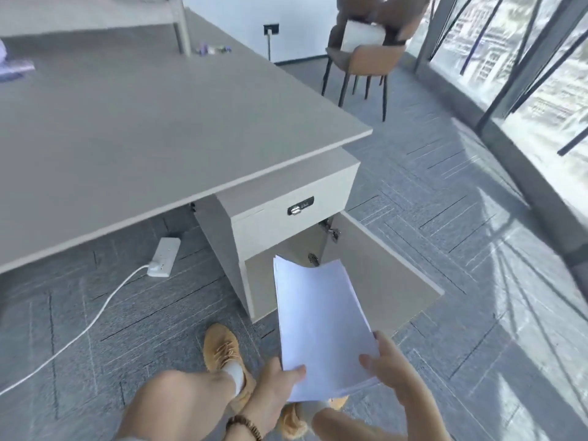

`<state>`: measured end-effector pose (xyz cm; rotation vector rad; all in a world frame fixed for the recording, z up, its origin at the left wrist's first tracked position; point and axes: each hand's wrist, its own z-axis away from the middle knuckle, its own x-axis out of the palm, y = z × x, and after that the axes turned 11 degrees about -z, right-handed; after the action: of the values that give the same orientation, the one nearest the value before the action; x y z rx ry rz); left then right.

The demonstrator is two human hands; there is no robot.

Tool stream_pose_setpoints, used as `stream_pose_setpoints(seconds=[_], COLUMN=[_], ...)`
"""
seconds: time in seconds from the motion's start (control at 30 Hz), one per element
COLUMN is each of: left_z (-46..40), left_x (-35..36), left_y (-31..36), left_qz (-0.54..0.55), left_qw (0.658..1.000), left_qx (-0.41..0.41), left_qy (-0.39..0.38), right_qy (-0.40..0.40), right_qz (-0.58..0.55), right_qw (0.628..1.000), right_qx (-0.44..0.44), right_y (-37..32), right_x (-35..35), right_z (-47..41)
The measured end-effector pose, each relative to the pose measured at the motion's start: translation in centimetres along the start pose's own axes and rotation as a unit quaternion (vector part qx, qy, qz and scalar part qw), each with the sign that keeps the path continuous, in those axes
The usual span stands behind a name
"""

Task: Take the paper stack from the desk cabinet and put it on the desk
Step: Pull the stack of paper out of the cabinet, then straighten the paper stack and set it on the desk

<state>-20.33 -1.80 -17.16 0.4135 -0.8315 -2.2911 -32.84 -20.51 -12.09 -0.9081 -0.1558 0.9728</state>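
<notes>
Both hands are low and close together. The left hand [280,381] has its thumb on top of the paper stack [321,326]. The right hand [389,366] grips the other side, thumb on top too. A bead bracelet [243,424] sits on the left wrist.

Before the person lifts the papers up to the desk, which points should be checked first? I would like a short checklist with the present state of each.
1. Both hands hold the paper stack: ok; left hand and right hand grip its near edge.
2. Stack is out of the cabinet: ok.
3. Sheets stay together: ok, though the far edge curls up.
4. Free place on the desk: ok, the near part is bare.
5. Cabinet door out of the way: not ok, it stands open beside the stack.
6. Cable away from the feet: ok, it lies to the left.
</notes>
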Motion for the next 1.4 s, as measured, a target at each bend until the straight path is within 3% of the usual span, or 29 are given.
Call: stream_pose_setpoints(seconds=[0.2, 0.37, 0.63, 0.83, 0.97, 1.07, 1.13, 1.23, 1.4], left_z=[10.7, 22.2, 30.6, 30.4, 27.3, 24.1, 21.7, 18.4, 15.9], left_x=[-1.7, -4.6, -11.3, -16.6, -21.0, -24.1, -26.1, -28.6, -31.8], left_y=[3.3, 8.7, 12.4, 15.1, 17.5, 20.4, 22.3, 24.5, 25.8], left_qz=[0.002, -0.001, 0.011, 0.062, 0.089, 0.167, 0.191, 0.141, 0.104], left_qw=[0.990, 0.957, 0.930, 0.931, 0.936, 0.935, 0.940, 0.943, 0.922], left_qx=[0.134, 0.283, 0.358, 0.356, 0.338, 0.309, 0.284, 0.288, 0.327], left_qy=[-0.041, -0.070, -0.076, -0.054, -0.048, -0.039, -0.002, 0.089, 0.179], right_qy=[-0.013, -0.062, -0.090, -0.102, -0.131, -0.145, -0.163, -0.196, -0.219], right_qz=[-0.088, -0.179, -0.250, -0.234, -0.261, -0.268, -0.265, -0.248, -0.218], right_qw=[0.993, 0.966, 0.929, 0.903, 0.892, 0.892, 0.892, 0.891, 0.882], right_qx=[-0.077, -0.176, -0.258, -0.347, -0.346, -0.334, -0.327, -0.326, -0.356], right_y=[-4.0, -9.3, -19.0, -23.8, -26.8, -28.9, -30.1, -31.8, -34.3], right_x=[-3.9, -4.8, -1.6, 3.5, 6.8, 9.4, 11.3, 14.2, 17.4], right_z=[13.2, 22.0, 27.1, 24.9, 20.5, 16.4, 14.1, 11.4, 9.0])
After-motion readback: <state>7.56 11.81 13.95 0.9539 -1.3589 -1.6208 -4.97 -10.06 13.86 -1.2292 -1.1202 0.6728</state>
